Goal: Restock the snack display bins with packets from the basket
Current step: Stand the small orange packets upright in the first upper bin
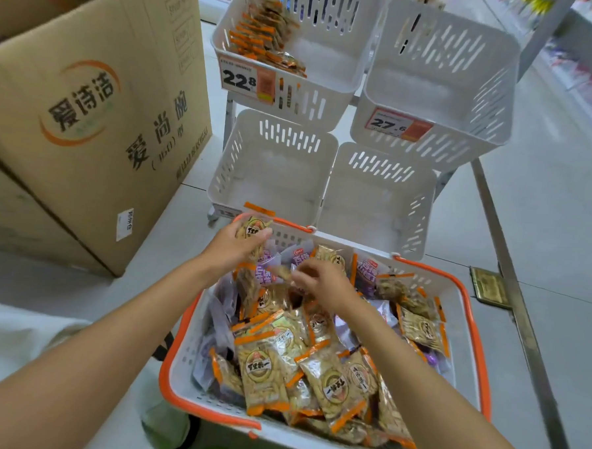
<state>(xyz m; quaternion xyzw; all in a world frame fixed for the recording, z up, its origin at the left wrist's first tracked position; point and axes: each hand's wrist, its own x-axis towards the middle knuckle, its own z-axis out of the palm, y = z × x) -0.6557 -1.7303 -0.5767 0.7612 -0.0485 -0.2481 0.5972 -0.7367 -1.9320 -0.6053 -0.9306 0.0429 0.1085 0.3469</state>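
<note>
A pale tiled shop floor (554, 238) carries one large cardboard box (88, 110) at left. The left hand (233, 246) grips tan packets (253, 230) over the orange-rimmed basket (475, 336). The right hand (322, 280) pinches a small packet (282, 273) above the heap (280, 361). Four white bins (444, 50) stand beyond, one part-filled.

At 6 o'clock sits a white basket (180, 383) with an orange rim, heaped with tan and purple snack packets (263, 370). Over its 11 o'clock corner the left hand (233, 248) grips a tan packet (253, 230). Just beside it, nearer the basket's middle, the right hand (322, 282) pinches a small brown packet (283, 273). At 12 o'clock stand 4 white slotted bins in 2 tiers. The upper-left bin (330, 64), tagged 22.8, holds orange-edged packets (260, 33); the upper-right bin (438, 91) is tagged 27.6. A cardboard box (94, 110) fills 10 o'clock.
</note>
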